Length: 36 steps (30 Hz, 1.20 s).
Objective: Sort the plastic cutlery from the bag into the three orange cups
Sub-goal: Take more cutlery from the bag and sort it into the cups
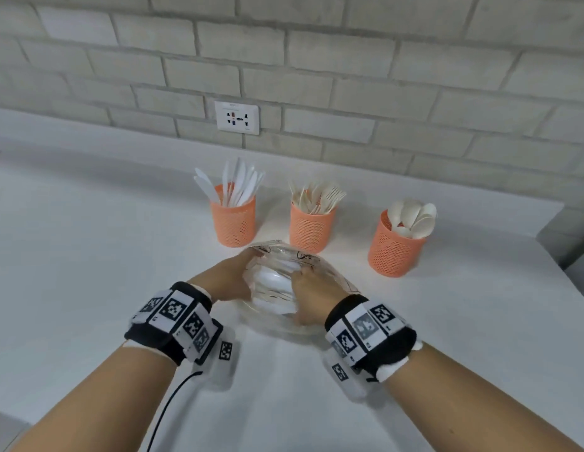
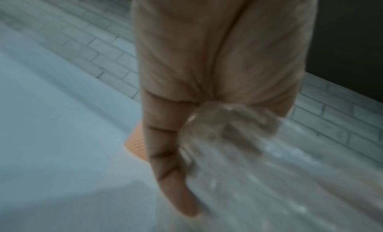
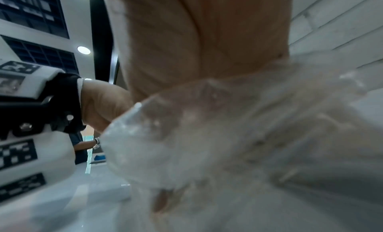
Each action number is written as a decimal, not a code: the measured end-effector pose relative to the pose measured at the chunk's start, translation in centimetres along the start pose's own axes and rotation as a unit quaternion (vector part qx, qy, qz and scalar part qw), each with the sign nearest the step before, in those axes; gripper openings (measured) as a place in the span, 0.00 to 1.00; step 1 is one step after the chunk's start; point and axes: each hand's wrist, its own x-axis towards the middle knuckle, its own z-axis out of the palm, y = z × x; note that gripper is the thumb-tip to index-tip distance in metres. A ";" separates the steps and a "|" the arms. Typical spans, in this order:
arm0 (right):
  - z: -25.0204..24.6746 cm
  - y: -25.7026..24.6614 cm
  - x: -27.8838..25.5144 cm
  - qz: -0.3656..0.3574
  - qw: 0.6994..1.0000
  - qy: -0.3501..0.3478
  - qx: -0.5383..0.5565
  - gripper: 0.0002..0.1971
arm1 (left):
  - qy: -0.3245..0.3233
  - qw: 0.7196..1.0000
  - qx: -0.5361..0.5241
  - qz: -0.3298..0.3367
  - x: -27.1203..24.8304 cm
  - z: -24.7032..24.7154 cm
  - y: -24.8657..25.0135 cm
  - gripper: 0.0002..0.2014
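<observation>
A clear plastic bag (image 1: pixel 277 285) with white cutlery inside lies on the white counter (image 1: pixel 88 256) in front of three orange mesh cups. My left hand (image 1: pixel 230 277) grips the bag's left edge; in the left wrist view the bag (image 2: pixel 238 153) is bunched in that hand (image 2: pixel 186 104), one finger straight down. My right hand (image 1: pixel 311 293) grips the bag's right side, and its wrist view shows the plastic (image 3: pixel 238 137) crumpled under the palm (image 3: pixel 196 47). The left cup (image 1: pixel 232 220) holds knives, the middle cup (image 1: pixel 311 226) forks, the right cup (image 1: pixel 395 247) spoons.
A brick wall with a white socket (image 1: pixel 237 117) runs behind the cups. The counter's right edge (image 1: pixel 551 256) drops off beyond the spoon cup. A black cable (image 1: pixel 168 409) trails from my left wristband. A person stands far off in the right wrist view.
</observation>
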 end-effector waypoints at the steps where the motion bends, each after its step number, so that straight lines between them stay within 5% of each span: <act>1: 0.4 -0.5 0.3 0.006 1.000 0.004 0.007 0.36 | -0.001 0.998 -0.059 0.010 -0.2 -0.2 -0.6 0.43; 4: 0.3 -1.7 1.3 0.011 0.999 0.004 0.032 0.38 | -0.001 0.981 -0.189 0.036 -0.9 -0.9 -2.1 0.44; 9: -1.3 -2.8 2.8 -0.015 0.999 -0.035 0.012 0.20 | -0.005 0.959 -0.278 0.051 -1.8 -1.9 -3.9 0.45; 14: -0.1 -4.1 3.4 -0.019 1.000 -0.010 0.012 0.30 | 0.015 0.931 -0.363 0.049 -1.6 -1.8 -5.1 0.39; 20: -1.3 -4.0 3.3 -0.026 0.994 -0.029 0.100 0.18 | -0.001 0.896 -0.440 0.056 -1.7 -2.3 -5.9 0.38; 27: -2.3 -3.1 3.4 -0.024 0.942 -0.021 0.335 0.25 | -0.021 0.910 -0.412 0.035 -2.6 -3.6 -6.2 0.32; 31: -1.6 -3.5 3.6 -0.045 0.965 -0.041 0.255 0.16 | -0.014 0.879 -0.474 0.049 -2.7 -3.5 -4.9 0.30; 36: -2.2 -3.2 2.5 -0.081 0.927 0.023 0.364 0.16 | 0.009 0.929 -0.368 0.051 -2.6 -4.1 -5.3 0.27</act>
